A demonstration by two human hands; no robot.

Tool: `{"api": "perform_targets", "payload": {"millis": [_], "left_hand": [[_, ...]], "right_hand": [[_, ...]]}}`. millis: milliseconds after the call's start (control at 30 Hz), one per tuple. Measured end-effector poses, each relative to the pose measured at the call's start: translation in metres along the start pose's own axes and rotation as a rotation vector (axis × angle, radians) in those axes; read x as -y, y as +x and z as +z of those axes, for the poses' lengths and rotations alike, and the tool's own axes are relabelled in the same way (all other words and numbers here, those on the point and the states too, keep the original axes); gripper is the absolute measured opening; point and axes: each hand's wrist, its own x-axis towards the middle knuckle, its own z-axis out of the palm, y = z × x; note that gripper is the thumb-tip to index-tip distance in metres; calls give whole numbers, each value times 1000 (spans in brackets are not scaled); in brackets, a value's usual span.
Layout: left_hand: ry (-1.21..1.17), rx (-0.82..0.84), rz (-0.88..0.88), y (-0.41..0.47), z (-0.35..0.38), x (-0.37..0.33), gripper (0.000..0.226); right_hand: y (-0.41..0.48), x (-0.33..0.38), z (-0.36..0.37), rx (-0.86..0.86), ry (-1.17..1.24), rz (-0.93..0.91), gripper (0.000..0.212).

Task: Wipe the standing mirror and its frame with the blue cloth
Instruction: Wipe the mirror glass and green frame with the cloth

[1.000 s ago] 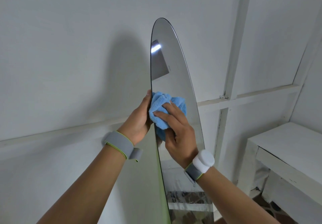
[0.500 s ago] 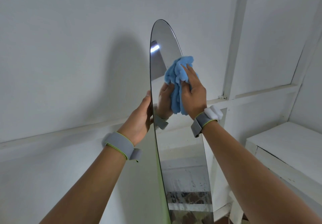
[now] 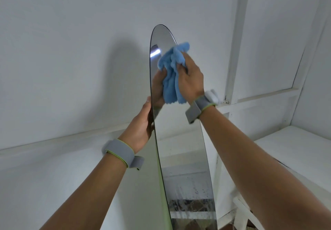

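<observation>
Head view — blue cloth (image 3: 172,72) under fingers (image 3: 186,58).

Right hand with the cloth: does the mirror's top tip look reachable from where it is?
Probably yes. The right hand presses the blue cloth on the mirror just below its tip, with only bare glass between. The left hand steadies the left edge lower down, out of the way.

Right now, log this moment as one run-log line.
step: wiping upper glass | right hand: presses blue cloth on mirror | left hand: grips mirror's left edge | lower glass: spotted
</observation>
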Motion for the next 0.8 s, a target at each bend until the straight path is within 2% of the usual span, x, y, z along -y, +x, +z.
{"api": "perform_targets", "payload": {"millis": [67, 167, 267, 333, 467, 800], "left_hand": [[11, -65, -17, 12, -1, 6, 63], [42, -72, -50, 13, -3, 11, 65], [68, -63, -74, 16, -6, 13, 73], [47, -70, -88, 19, -8, 15, 72], [58, -101, -14, 21, -6, 16, 52], [-44, -52, -11, 14, -5, 17, 41]], "right_hand": [[30, 17, 11, 22, 103, 40, 26], [50, 31, 19, 59, 197, 54, 23], [46, 47, 24, 122, 207, -29, 33], [30, 48, 26, 162, 141, -98, 41], [-23, 37, 30, 202, 82, -212, 43], [-135, 0, 15, 286, 22, -146, 47]]}}
